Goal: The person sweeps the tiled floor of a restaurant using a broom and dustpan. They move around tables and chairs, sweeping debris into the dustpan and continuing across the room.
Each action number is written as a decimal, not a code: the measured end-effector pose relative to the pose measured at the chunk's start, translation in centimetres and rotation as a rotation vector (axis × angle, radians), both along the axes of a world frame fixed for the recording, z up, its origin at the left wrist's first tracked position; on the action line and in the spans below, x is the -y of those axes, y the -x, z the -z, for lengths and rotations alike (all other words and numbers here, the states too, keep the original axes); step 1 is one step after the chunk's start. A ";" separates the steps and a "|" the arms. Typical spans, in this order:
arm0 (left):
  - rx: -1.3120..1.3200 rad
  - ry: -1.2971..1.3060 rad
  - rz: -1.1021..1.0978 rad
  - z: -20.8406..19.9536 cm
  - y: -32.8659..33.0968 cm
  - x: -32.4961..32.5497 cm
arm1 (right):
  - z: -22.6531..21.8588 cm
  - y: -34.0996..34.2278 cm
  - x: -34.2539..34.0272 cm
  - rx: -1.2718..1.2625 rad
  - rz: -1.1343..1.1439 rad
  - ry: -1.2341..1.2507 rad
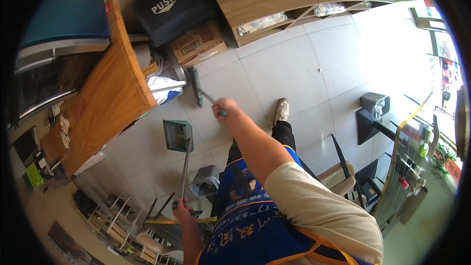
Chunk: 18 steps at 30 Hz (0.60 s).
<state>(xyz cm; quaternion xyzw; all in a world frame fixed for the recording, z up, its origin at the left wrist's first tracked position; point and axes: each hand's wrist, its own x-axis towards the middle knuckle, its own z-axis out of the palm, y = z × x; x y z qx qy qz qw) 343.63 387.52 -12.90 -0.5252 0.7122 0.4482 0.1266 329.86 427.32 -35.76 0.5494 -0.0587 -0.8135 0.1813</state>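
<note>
Cardboard box [200,44] beside black bin [169,17]

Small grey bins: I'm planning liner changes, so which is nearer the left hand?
The grey bin next to the blue apron, nearer the left hand; the other bin is far to the right, past the shoe.

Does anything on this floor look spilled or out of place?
Yes: small pale bits lie scattered on the floor tiles, ahead and right of the shoe. They look like litter against otherwise plain tiles, though too small to identify.
</note>
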 end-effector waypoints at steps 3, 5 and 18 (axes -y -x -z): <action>0.024 0.045 0.094 0.1 0.2 -1.9 | 0.0 -5.5 -5.7 0.040 0.125 -0.063; 0.008 0.023 0.081 0.2 0.3 -3.3 | -0.9 -9.9 -9.2 0.020 0.222 -0.025; -0.016 0.047 0.198 -1.4 1.2 -12.4 | -4.6 -16.1 -16.5 0.029 0.247 0.032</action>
